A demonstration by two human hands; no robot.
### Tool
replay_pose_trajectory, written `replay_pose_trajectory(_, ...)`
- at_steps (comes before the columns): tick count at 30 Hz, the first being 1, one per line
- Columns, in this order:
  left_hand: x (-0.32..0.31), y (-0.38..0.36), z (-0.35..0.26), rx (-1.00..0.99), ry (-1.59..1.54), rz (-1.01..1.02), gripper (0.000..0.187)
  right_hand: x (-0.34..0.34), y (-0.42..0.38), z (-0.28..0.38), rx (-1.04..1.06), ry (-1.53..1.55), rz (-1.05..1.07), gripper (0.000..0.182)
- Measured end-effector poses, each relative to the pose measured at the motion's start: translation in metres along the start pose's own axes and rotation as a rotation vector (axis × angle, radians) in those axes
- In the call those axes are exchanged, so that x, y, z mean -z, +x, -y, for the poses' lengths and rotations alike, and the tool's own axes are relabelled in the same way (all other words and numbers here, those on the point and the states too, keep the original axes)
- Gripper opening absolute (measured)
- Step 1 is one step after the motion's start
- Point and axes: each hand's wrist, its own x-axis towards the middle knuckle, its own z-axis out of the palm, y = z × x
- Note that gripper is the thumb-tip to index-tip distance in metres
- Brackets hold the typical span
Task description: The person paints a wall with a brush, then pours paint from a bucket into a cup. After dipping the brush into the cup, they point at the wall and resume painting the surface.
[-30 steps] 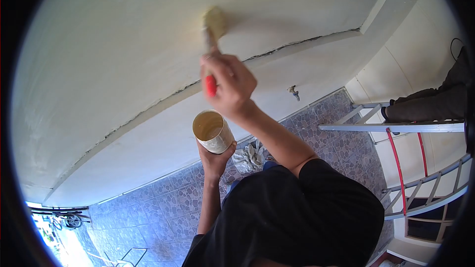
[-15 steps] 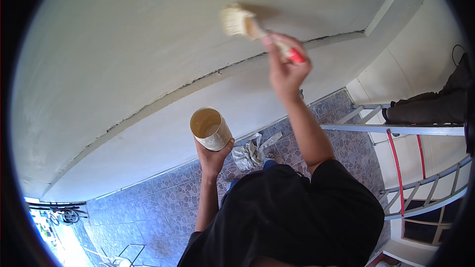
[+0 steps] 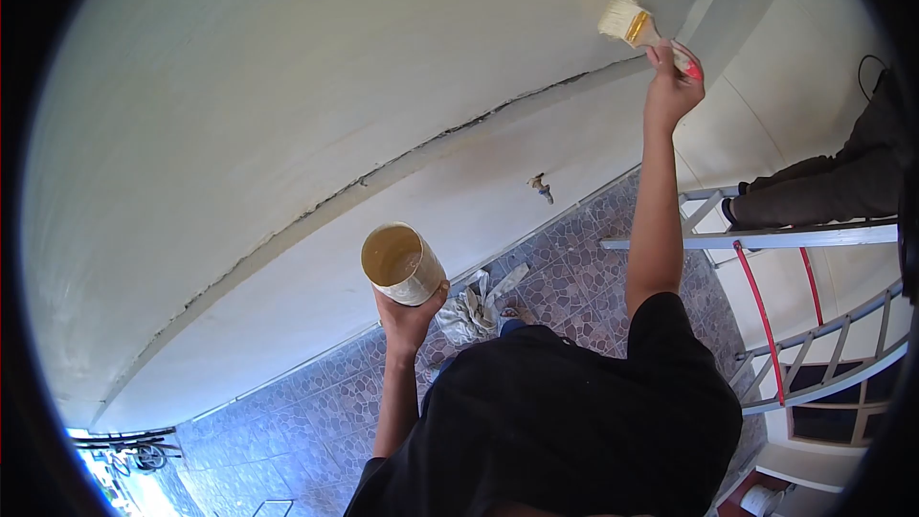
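Observation:
My right hand [image 3: 676,86] is closed round the handle of a flat paintbrush [image 3: 629,21], arm stretched out to the upper right. The brush has pale, paint-coated bristles, a brassy ferrule and a red handle end. Its bristles lie right at the surface of the cream wall [image 3: 412,48], above a rough cracked ledge. Lower down, my left hand [image 3: 409,316] grips a cylindrical paint container [image 3: 412,278] from beneath, its mouth tilted toward me. Pale paint coats its inside and outside.
A metal ladder [image 3: 814,236] with red straps stands at the right, and a person's trousered legs [image 3: 823,201] are on it. A tap [image 3: 541,188] sticks out of the lower wall. Crumpled pale sheeting [image 3: 469,316] lies on the stone-patterned floor [image 3: 316,402] by my feet.
My right hand has carried the paintbrush rightward along the wall, toward the corner. The container stays in my left hand at nearly the same spot. The tap has come into view.

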Motion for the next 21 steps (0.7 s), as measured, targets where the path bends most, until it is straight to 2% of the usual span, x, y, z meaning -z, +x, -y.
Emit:
replay_pose_trajectory(6,-0.004,-0.004,-0.009,0.040,-0.053,0.093,0.069,-0.006,0.009,0.002,0.086,-0.045,-0.123,0.012)
replay_pose_trajectory(8,0.001,-0.008,-0.002,0.025,-0.049,0.089,0.069,-0.027,0.000,-0.010,0.328,-0.196,-0.026,0.009)
replay_pose_trajectory(10,0.006,-0.011,-0.001,0.004,-0.047,0.086,0.069,-0.060,-0.028,0.006,0.350,-0.366,0.004,0.010)
replay_pose_trajectory(12,0.010,-0.013,-0.007,0.022,-0.045,0.055,0.068,-0.097,-0.069,0.054,0.345,-0.458,0.016,0.012)
replay_pose_trajectory(14,0.016,-0.012,-0.008,0.018,-0.025,0.054,0.067,-0.117,-0.103,0.082,0.381,-0.467,0.090,0.014)
replay_pose_trajectory(16,0.022,-0.014,-0.007,0.019,-0.009,0.058,0.066,-0.128,-0.128,0.106,0.575,-0.413,0.165,0.017)
replay_pose_trajectory(20,0.025,-0.005,-0.012,0.015,-0.050,0.097,0.065,-0.108,-0.140,0.133,0.490,-0.230,0.256,0.022)
replay_pose_trajectory(21,0.026,-0.004,-0.014,0.009,-0.064,0.107,0.064,-0.098,-0.128,0.129,0.446,-0.242,0.199,0.022)
